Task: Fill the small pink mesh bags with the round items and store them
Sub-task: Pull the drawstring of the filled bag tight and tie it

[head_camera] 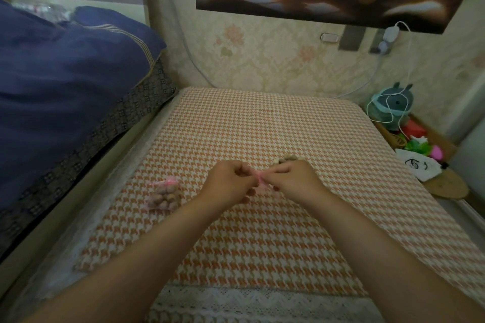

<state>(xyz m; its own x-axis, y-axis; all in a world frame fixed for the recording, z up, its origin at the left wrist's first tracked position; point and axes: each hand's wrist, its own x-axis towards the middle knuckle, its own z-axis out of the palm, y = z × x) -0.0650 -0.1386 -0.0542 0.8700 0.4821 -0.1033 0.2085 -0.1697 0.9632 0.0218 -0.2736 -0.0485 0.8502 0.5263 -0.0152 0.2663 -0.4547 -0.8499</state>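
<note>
A filled pink mesh bag (164,196) with brownish round items lies on the orange houndstooth cloth (262,231), its pink drawstring tied at the top. To its right, my left hand (229,183) and my right hand (294,179) meet above the cloth. Both pinch the pink drawstring (260,178) of a second small bag, which is mostly hidden under my fingers. A small heap of loose round items (288,158) peeks out just behind my right hand.
A bed with a dark blue quilt (65,81) borders the cloth on the left. At the right edge stand a teal plush toy (393,105), a white charger cable (385,113), colourful small toys, a white pouch (417,165) and a round wooden board (446,186). A wallpapered wall is behind.
</note>
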